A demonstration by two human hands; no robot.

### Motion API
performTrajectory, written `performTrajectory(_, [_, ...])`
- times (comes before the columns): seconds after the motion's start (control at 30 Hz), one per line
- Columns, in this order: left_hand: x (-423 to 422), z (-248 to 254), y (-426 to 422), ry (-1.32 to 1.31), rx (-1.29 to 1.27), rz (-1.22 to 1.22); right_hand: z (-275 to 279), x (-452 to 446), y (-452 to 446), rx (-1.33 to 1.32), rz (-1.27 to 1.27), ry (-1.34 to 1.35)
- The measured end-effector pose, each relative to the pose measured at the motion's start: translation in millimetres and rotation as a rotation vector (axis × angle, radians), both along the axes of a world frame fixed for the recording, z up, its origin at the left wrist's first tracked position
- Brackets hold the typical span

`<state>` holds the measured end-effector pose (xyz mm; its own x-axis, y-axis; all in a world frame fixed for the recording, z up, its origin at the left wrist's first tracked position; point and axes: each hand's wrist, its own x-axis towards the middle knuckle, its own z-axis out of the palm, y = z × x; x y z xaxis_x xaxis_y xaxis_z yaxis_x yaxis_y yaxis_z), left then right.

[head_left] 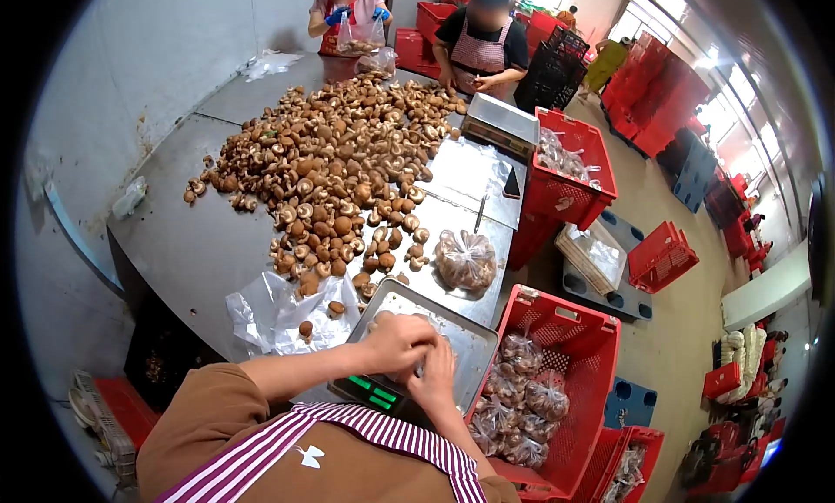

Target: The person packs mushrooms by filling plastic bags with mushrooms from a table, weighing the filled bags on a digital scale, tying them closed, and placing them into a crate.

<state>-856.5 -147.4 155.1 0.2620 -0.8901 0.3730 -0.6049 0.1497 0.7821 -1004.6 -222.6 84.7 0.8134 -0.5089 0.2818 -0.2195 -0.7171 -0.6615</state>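
Note:
Over the metal tray of a digital scale (474, 342), my left hand (398, 345) and my right hand (435, 377) meet with fingers bent together. Beneath them lies a clear bag, mostly covered by the hands; whatever the fingertips pinch is too small to name. Green digits glow on the scale's display (372, 392). Brown mushrooms (326, 168) form a large heap on the metal table beyond. A tied bag of mushrooms (465, 261) rests behind the scale. To the left, loose plastic bags (296, 316) lie flat with a few mushrooms on them.
A red crate (591, 364) of filled bags stands right of the scale, and another red crate (600, 155) is farther back. A second scale (500, 123), a phone (511, 184) and a pen (480, 214) lie along the table's right side. Two co-workers stand across the table.

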Motion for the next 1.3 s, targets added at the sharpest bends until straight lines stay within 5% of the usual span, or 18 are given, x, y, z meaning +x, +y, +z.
performTrajectory(0.07, [-9.6, 1.3, 1.4, -0.149, -0.014, -0.063, -22.4, 7.3, 1.1, -0.082, -0.064, 0.137])
performTrajectory(0.3, [-11.9, 29.0, 12.0, -0.285, 0.001, -0.204, -20.3, -5.6, -6.5, -0.011, -0.115, -0.192])
performTrajectory(0.4, [5.4, 86.9, 19.2, -0.058, -0.216, -0.116, -12.3, -22.0, -14.8, 0.016, -0.123, -0.184])
performTrajectory(0.5, [30.2, 170.5, 52.4, -0.281, -0.556, 0.098, 0.8, -33.2, -17.0, -0.042, -0.129, -0.153])
performTrajectory(0.7, [37.8, 251.1, 84.4, -0.575, -1.272, 0.332, -12.4, -38.6, -13.7, -0.172, -0.139, 0.024])
performTrajectory(1.3, [64.6, 252.6, 118.9, -0.777, -0.881, 0.342, -29.8, -40.6, -15.3, -0.225, -0.152, 0.038])
